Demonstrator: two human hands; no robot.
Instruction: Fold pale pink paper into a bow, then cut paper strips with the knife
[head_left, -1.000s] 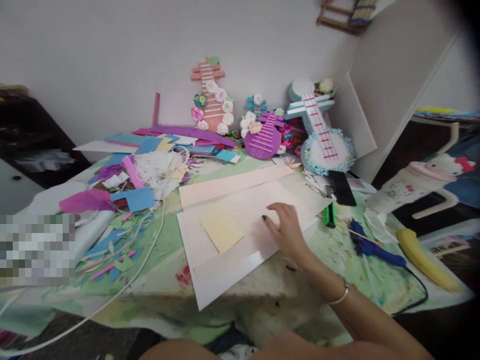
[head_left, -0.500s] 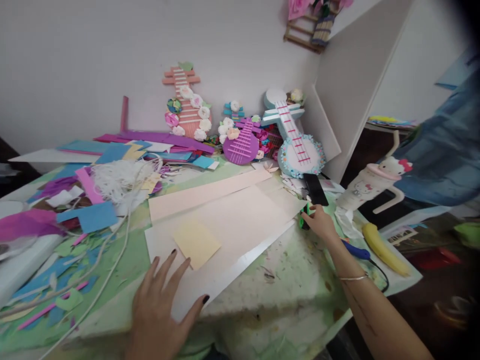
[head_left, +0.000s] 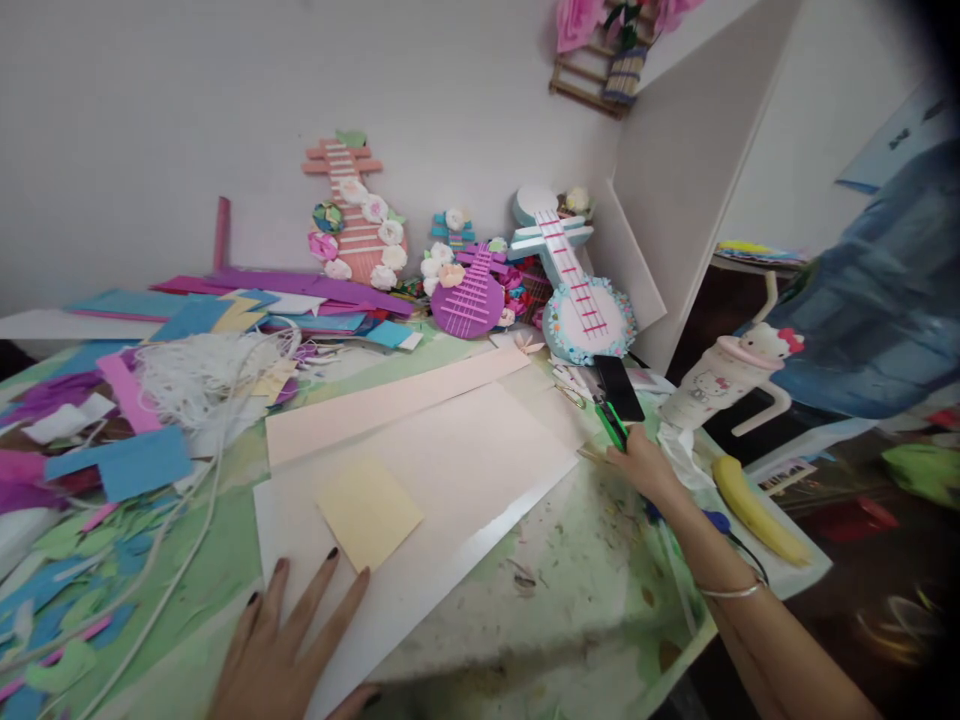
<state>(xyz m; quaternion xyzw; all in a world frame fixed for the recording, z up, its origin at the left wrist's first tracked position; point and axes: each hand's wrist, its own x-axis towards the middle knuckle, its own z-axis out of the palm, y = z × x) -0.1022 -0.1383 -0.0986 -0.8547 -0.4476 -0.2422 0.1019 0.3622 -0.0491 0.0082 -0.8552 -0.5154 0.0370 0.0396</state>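
My left hand (head_left: pixel 289 640) lies with spread fingers at the lower left of a white sheet (head_left: pixel 390 610). Its index fingertip is by the corner of a yellow paper square (head_left: pixel 371 515). Pale pink paper (head_left: pixel 480 440) covers most of the white sheet, and a pale pink strip (head_left: pixel 397 402) runs along its far edge. My right hand (head_left: pixel 646 462) is closed around a green and black utility knife (head_left: pixel 615 425), whose tip points away from me beside a black phone (head_left: pixel 621 388).
Behind stand paper-flower and lute-shaped crafts, among them a purple one (head_left: pixel 469 300) and a white-blue one (head_left: pixel 589 320). Paper scraps (head_left: pixel 150 465) and white string (head_left: pixel 195 375) crowd the left. At right are a tumbler (head_left: pixel 709 385), a banana (head_left: pixel 757 510) and a blue-handled tool (head_left: pixel 716 520).
My right hand has turned the utility knife so more of it shows, pointing away from me. My left hand has slid nearer to me and leftward. The whole view has shifted slightly.
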